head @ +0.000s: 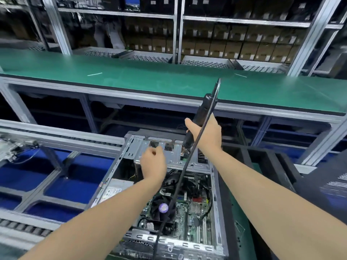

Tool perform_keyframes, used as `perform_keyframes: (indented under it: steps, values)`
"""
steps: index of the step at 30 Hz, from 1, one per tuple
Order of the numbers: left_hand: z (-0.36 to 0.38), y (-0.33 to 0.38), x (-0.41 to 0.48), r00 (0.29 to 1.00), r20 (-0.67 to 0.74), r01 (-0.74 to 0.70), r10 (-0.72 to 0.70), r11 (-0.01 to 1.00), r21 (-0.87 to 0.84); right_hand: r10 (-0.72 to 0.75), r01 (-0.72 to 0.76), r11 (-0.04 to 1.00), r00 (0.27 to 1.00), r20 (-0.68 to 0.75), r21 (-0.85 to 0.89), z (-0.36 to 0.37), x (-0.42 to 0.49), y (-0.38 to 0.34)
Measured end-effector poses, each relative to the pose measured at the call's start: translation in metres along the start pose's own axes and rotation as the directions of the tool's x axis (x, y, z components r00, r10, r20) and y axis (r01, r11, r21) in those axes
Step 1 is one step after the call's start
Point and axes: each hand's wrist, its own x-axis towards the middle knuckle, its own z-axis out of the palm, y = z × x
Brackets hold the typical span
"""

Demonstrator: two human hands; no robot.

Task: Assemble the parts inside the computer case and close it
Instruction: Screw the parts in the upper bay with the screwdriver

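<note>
Right hand [206, 136]: clenched around the body of the electric screwdriver [203, 107], thumb on the near side. The tool is tilted, its upper end rising above the grip and its bit end pointing down below it. The bit end sits at the far right corner of the metal drive cage [174, 156]; contact with the cage cannot be confirmed. The tool's black cable [180, 181] runs from above the grip, across the wrist and down over the open case.

Left hand [153, 162]: fingers curled, positioned over the left part of the drive cage, level with and left of the bit end. Whether it pinches anything cannot be told; the fingertips are blurred.

Computer case [214, 184]: lies open directly beneath both hands, side panel off. Motherboard [195, 209] and cooler fan [161, 207] are exposed below the wrists, nearer the person. A green bench [131, 76] stands beyond the grip.
</note>
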Motion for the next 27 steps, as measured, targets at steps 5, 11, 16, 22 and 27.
perform_keyframes:
  steps: [5,11,16,22,27]
  values:
    - [-0.002,-0.01,-0.008,0.966,-0.033,0.249,-0.258,0.955,-0.16,-0.037,0.036,0.999,0.998,0.047,0.029,0.01,0.005,0.002]
    - [-0.005,-0.019,-0.006,0.793,0.299,0.609,-0.531,0.705,-0.363,-0.041,0.039,0.999,0.998,0.053,0.035,0.014,0.008,0.001]
    - [-0.003,-0.039,0.001,0.715,0.582,0.668,-0.388,0.624,-0.404,-0.051,0.05,0.998,0.998,0.037,0.026,0.012,0.007,-0.002]
    - [0.022,-0.049,0.012,0.664,0.686,0.701,-0.299,0.568,-0.431,-0.049,0.049,0.999,0.998,0.034,-0.006,0.01,0.006,-0.004]
    - [0.031,-0.059,0.022,0.648,0.708,0.712,-0.281,0.556,-0.43,-0.051,0.052,0.999,0.998,0.042,-0.008,0.013,0.008,-0.002]
